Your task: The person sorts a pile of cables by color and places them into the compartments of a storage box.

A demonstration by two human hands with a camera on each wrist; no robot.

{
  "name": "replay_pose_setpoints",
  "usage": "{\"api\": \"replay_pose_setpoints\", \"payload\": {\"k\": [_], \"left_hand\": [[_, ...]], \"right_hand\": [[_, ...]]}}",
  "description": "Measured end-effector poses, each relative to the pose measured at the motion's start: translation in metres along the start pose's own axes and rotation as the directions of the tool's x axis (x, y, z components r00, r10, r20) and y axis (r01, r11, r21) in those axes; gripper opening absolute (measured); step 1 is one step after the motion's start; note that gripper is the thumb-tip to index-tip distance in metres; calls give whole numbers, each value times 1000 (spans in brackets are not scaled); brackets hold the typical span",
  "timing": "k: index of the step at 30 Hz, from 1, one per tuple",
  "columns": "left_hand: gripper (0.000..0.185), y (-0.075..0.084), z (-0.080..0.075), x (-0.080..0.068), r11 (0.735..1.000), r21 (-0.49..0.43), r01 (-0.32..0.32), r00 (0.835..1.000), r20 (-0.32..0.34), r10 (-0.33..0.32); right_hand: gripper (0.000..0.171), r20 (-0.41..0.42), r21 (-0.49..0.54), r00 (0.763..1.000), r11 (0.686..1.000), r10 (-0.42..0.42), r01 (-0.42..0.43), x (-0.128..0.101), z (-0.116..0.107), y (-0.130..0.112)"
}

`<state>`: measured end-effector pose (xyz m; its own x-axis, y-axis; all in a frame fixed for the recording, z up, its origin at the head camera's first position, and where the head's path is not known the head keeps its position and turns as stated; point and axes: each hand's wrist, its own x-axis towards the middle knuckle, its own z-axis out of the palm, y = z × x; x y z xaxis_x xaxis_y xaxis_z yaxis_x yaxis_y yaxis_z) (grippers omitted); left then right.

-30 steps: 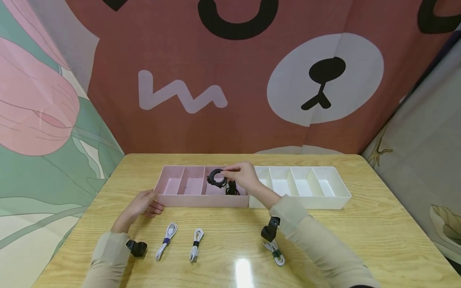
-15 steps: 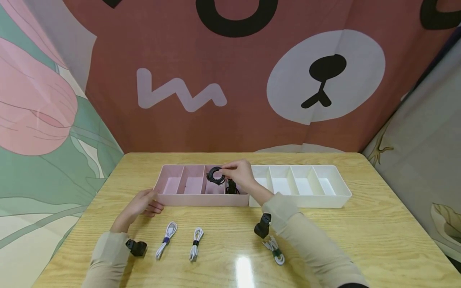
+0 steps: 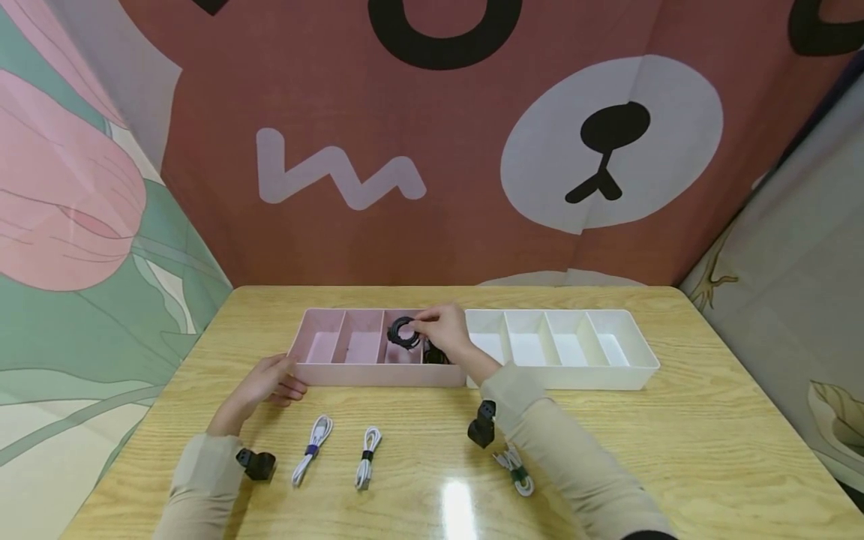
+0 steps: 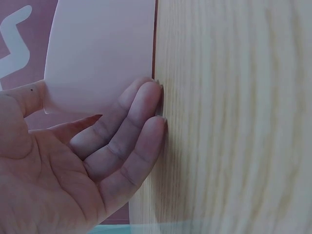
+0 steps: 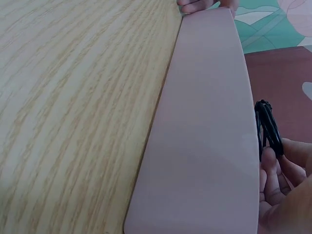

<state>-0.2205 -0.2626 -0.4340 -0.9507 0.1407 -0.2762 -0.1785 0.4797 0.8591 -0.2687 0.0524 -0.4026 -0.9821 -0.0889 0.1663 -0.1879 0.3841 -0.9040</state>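
From the head view, the right hand [image 3: 442,331] pinches a black cable coil [image 3: 403,332], a small tight ring of dark cord, over the 3rd compartment from the left of the pink tray [image 3: 378,373], while the left hand [image 3: 265,384] rests with relaxed fingers against the tray's near left corner. The left wrist view shows those straight fingers [image 4: 134,126] touching the pink tray [image 4: 102,53] wall on the wooden table [image 4: 234,117]. The right wrist view catches the black cable coil [image 5: 268,129] edge-on, gripped by fingertips [image 5: 273,163] just past the tray's rim.
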Motion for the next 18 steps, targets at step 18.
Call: {"api": "replay_pose_setpoints", "payload": {"k": [18], "left_hand": [[55, 0, 0, 0, 1000, -16, -20, 1000, 13, 20]], "right_hand": [[17, 25, 126, 1000, 992, -18, 15, -9, -5, 6]]}}
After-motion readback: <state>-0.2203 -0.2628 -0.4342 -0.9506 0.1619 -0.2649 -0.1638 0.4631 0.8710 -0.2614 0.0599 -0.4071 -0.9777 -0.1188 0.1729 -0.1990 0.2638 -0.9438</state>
